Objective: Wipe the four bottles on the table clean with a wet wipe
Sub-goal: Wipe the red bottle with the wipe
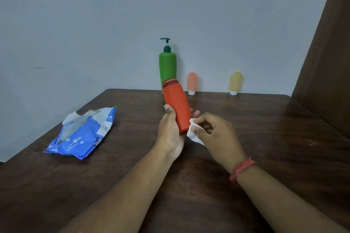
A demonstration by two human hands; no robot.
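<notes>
Wiping underway — my left hand grips the orange bottle, my right hand pinches the wet wipe at its base; the three bottles at 12 o'clock probably remain — cannot confirm.

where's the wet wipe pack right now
In the head view, the crumpled blue plastic wet wipe pack lies on the left side of the dark wooden table, near its left edge, well apart from the left hand.

dark wooden table, grey wall, brown panel
</notes>
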